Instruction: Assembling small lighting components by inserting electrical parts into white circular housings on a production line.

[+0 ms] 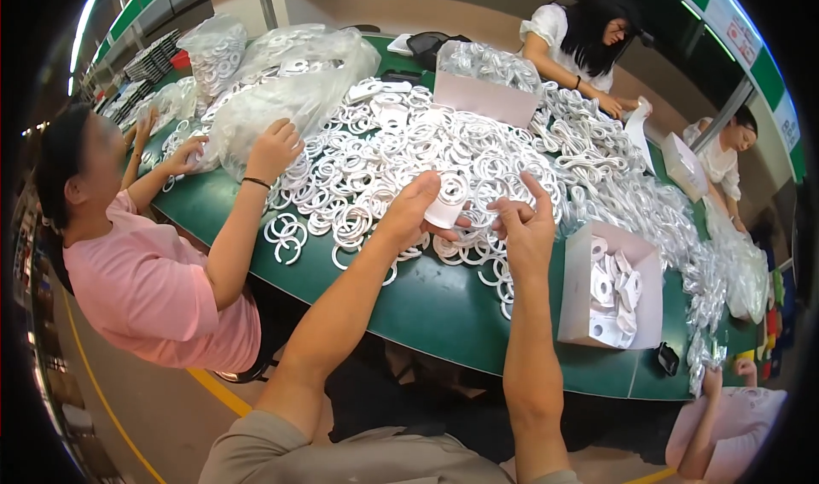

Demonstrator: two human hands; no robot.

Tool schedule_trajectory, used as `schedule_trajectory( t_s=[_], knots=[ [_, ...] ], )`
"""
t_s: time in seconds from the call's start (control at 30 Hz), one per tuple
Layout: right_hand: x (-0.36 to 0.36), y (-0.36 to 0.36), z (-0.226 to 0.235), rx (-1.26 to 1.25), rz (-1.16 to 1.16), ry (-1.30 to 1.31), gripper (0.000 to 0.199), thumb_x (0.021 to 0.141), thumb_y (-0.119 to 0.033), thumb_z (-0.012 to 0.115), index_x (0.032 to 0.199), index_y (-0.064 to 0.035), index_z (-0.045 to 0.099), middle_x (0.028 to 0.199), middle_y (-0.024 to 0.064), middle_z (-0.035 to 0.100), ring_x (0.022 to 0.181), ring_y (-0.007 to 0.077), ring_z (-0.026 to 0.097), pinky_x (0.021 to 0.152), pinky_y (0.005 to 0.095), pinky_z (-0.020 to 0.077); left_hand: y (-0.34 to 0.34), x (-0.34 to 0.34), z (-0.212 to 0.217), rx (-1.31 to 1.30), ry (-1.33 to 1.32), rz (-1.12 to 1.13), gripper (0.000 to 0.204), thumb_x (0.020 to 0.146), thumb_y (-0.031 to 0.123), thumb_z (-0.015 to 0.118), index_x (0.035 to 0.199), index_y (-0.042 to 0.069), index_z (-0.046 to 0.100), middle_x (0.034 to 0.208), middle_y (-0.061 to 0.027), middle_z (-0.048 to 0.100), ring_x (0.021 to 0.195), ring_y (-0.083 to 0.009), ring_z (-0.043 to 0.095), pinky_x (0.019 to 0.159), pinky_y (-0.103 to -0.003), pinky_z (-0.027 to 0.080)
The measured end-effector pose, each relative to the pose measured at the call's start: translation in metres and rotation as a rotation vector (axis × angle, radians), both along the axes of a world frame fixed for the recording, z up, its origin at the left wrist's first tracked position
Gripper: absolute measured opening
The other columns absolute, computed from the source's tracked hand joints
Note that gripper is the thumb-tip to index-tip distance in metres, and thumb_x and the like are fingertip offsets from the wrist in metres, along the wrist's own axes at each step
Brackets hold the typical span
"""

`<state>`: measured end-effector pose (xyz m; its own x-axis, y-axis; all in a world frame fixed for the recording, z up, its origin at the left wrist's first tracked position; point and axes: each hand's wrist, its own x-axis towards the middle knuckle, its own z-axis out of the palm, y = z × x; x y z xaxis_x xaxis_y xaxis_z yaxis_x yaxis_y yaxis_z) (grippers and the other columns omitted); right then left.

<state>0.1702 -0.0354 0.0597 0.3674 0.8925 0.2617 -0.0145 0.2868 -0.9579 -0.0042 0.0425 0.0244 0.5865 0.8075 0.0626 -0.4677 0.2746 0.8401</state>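
Above the near side of the green table, my left hand [418,209] is closed on a small white card [444,214]. A round ring shape shows on the card's upper part, and my thumb lies along its left edge. Just to the right is my right hand [526,219], raised with the index finger stretched up and the other fingers partly bent. I see nothing clearly held in it. Behind and under both hands spreads a large heap of loose white rings [478,147], some of them with a gap.
A white box [611,330] of white cards stands right of my hands, near a small black object [668,358]. Bundled white cables [589,142] lie beyond. Plastic bags [290,100] fill the far left. Co-workers sit around the green table [409,317], one in pink [162,279] close left.
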Motion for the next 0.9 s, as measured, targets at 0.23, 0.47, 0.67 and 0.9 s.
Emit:
schedule_trajectory(
  t_s=[0.23, 0.47, 0.67, 0.9],
  knots=[
    [-0.006, -0.003, 0.004, -0.022, -0.478, -0.313, 0.016, 0.083, -0.011, 0.07, 0.094, 0.0006, 0.068, 0.087, 0.0081, 0.067, 0.066, 0.0118, 0.063, 0.056, 0.0234, 0.0477, -0.003, 0.002, 0.003, 0.025, 0.09, 0.018, 0.039, 0.1, 0.032, 0.042, 0.125, 0.002, 0.04, 0.107, -0.022, 0.062, 0.086, -0.034, 0.068, 0.057, -0.037, 0.06],
    [-0.036, -0.004, -0.018, 0.042, -0.42, -0.737, 0.01, 0.077, 0.002, 0.067, 0.087, 0.003, 0.067, 0.117, 0.017, 0.056, 0.08, 0.0272, 0.067, 0.068, 0.0338, 0.0546, -0.009, 0.008, 0.002, -0.061, -0.092, -0.002, 0.026, 0.099, 0.024, 0.046, 0.112, 0.002, 0.044, 0.111, -0.0255, 0.058, 0.083, -0.0343, 0.068, 0.046, -0.034, 0.057],
    [-0.034, -0.003, -0.024, 0.066, -0.382, -0.905, 0.021, 0.075, 0.004, 0.067, 0.096, 0.0041, 0.067, 0.111, 0.0188, 0.06, 0.075, 0.0246, 0.067, 0.067, 0.0323, 0.054, -0.007, 0.004, 0.002, -0.077, -0.1, -0.002, 0.024, 0.098, 0.022, 0.047, 0.112, 0.002, 0.045, 0.1, -0.0226, 0.063, 0.078, -0.0307, 0.069, 0.043, -0.03, 0.053],
    [0.006, -0.011, 0.01, -0.069, 0.225, -0.072, 0.033, 0.089, -0.009, 0.063, 0.119, 0.0029, 0.056, 0.083, 0.008, 0.067, 0.065, 0.0092, 0.058, 0.06, 0.0212, 0.0451, 0.002, -0.014, 0.008, 0.016, -0.006, -0.153, 0.028, 0.095, 0.024, 0.052, 0.111, 0.001, 0.05, 0.084, -0.0184, 0.064, 0.055, -0.0232, 0.065, 0.04, -0.026, 0.052]
  ],
)
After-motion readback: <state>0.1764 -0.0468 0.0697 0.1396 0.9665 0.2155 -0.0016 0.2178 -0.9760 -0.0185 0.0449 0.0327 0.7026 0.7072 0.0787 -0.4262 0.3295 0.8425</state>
